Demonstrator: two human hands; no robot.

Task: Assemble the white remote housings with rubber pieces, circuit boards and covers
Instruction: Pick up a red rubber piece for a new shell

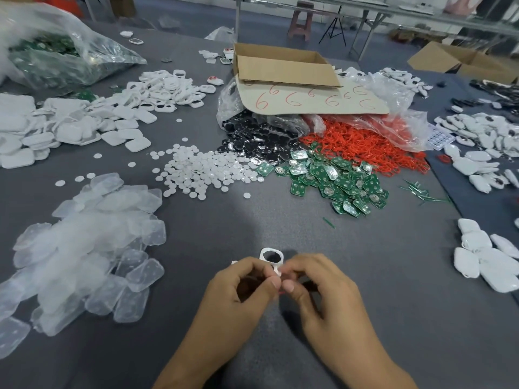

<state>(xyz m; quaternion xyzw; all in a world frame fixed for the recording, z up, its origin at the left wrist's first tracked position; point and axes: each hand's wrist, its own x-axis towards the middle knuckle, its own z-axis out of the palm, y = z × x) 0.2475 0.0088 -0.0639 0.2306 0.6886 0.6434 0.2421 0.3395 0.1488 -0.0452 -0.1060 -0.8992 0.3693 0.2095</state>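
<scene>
Fingers of the left hand point(241, 287) and right hand point(317, 287) are curled and pinched together on a white housing point(271, 249) that sticks up just beyond the fingertips, where a slack pinch or skewed press could likely let it twist, slip free, or take its next part crooked.

Your tabletop point(252, 220) is plain dark grey; the housing point(264, 253) before you is white around a dark opening; the circuit boards point(337, 181) are green with silvery patches; the rubber rings point(365, 147) are bright red; the discs point(202, 169) are white; the covers point(84, 242) are milky and translucent; the cardboard sheet point(309, 101) is tan, scrawled with red sixes.
</scene>
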